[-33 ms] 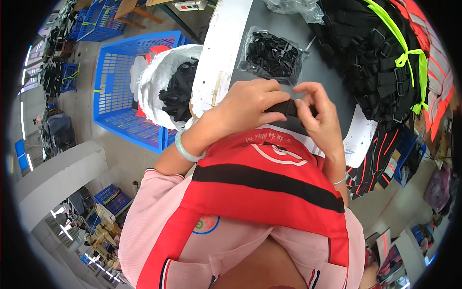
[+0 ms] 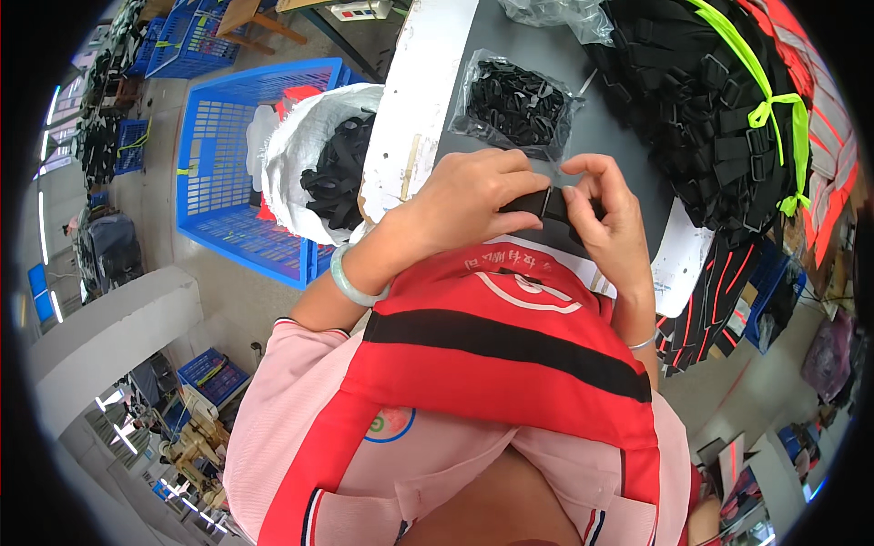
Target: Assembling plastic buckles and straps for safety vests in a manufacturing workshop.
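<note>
My left hand (image 2: pixel 469 207) and my right hand (image 2: pixel 608 223) meet over the near edge of the grey table (image 2: pixel 608 136). Between their fingertips they pinch a small black buckle piece (image 2: pixel 544 202), the left hand from the left and the right hand from the right. Fingers hide most of it. A red vest with a black band (image 2: pixel 510 341) lies over my lap just below the hands. Just beyond the hands lies a clear plastic bag of black buckles (image 2: pixel 514 100).
A big pile of black straps tied with a neon yellow band (image 2: pixel 719 100) fills the table's right side. On the floor to the left stand a blue crate (image 2: pixel 214 164) and a white sack of black straps (image 2: pixel 328 159). A white board (image 2: pixel 419 91) edges the table.
</note>
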A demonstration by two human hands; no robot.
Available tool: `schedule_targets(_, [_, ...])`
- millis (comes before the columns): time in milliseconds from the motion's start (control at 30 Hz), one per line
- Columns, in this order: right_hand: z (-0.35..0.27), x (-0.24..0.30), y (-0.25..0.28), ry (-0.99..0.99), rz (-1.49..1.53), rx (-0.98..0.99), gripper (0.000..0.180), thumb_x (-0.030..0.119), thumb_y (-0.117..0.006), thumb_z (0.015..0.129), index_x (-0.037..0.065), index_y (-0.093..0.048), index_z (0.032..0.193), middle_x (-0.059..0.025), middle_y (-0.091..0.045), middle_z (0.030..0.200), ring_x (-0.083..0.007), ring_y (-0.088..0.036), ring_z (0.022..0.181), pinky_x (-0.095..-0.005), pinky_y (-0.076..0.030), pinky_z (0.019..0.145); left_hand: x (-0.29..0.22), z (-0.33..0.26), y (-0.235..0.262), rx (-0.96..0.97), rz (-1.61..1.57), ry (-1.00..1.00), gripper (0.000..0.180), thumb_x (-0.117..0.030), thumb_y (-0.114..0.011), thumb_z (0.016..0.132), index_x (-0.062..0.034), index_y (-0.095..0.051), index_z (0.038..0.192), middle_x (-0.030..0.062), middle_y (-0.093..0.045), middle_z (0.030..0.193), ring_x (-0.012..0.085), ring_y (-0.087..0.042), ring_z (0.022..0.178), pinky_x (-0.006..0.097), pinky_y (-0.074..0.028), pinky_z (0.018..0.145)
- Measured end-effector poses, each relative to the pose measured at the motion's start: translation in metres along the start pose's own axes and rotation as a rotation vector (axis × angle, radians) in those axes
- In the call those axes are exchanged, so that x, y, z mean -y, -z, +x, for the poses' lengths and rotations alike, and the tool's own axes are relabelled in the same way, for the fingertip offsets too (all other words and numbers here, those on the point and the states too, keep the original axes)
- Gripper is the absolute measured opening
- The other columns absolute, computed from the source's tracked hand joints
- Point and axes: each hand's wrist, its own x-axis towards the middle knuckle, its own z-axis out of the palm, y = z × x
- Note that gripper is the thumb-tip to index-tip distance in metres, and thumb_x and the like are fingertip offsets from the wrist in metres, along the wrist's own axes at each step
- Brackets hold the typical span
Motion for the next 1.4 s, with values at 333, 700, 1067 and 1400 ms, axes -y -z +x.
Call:
schedule_targets(333, [-0.006,-0.012,-0.006,-0.104,0.438,0.054,0.018,0.003,-0.053,0.091,0.004,-0.052,0.109,0.0086,-0.04,0.066,-0.001,-0.032,0.06,-0.0173,-0.027,0.054,-0.001,-0.001,-0.005,-0.032,-0.107,0.072,0.039,-0.015,-0.079,0.064,-0.0091,-0.069,0.101,0.0049,-0.062,0.084,0.0212,-0.061,0.071,0.029,-0.049,0.06])
schedule_targets(700, [-0.006,-0.015,-0.003,-0.098,0.455,0.028,0.014,0.004,-0.053,0.092,0.003,-0.052,0.107,0.009,-0.039,0.066,-0.0005,-0.031,0.06,-0.0169,-0.027,0.055,0.003,-0.001,-0.012,-0.061,-0.231,0.126,0.039,-0.016,-0.081,0.063,-0.0084,-0.069,0.1,0.0055,-0.062,0.082,0.0186,-0.061,0.071,0.028,-0.048,0.06])
schedule_targets(1067, [0.005,-0.024,-0.008,0.267,0.019,-0.038,0.024,0.012,-0.064,0.084,0.002,-0.057,0.104,-0.0043,-0.054,0.08,-0.0154,-0.053,0.072,-0.0258,-0.044,0.067,0.006,-0.005,-0.036,-0.185,-1.003,0.378,0.028,-0.006,-0.071,0.079,-0.0043,-0.052,0.099,0.0016,-0.059,0.095,0.0074,-0.056,0.086,0.022,-0.046,0.078])
schedule_targets(1400, [0.01,-0.002,-0.024,0.366,-0.171,0.01,0.034,0.014,-0.076,0.07,0.006,-0.061,0.099,-0.0104,-0.058,0.092,-0.0309,-0.062,0.077,-0.0377,-0.051,0.065,0.015,-0.029,-0.02,0.004,-1.359,0.689,0.01,-0.013,-0.061,0.089,-0.0056,-0.054,0.091,0.0026,-0.059,0.091,0.0069,-0.053,0.08,0.022,-0.043,0.073])
